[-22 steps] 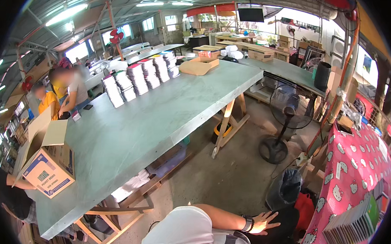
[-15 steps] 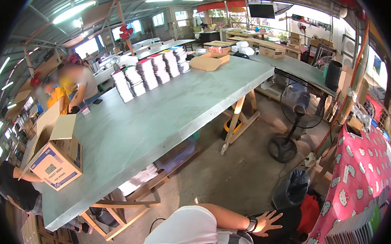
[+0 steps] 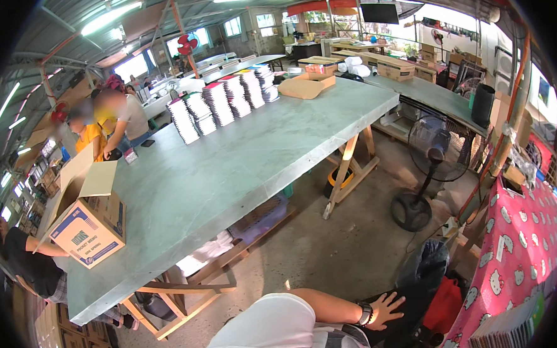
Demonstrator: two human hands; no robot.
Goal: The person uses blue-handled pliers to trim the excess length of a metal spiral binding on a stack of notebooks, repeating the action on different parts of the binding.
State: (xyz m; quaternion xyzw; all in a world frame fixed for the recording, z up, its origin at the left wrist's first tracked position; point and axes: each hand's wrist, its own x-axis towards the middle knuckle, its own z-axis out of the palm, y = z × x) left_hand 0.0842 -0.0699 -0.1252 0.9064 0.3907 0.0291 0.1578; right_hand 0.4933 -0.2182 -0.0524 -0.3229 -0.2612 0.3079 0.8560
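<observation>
My left hand nowhere in my view, my right hand spread on a dark bag whose contents I cannot make out, paper stack cut by the lower edge, far stacks on the worktop too small to identify.

A long desk runs from near left to far right, with an open cardboard box on its near left end, rows of notebook stacks at its far side, and a standing fan on the floor to its right.
</observation>
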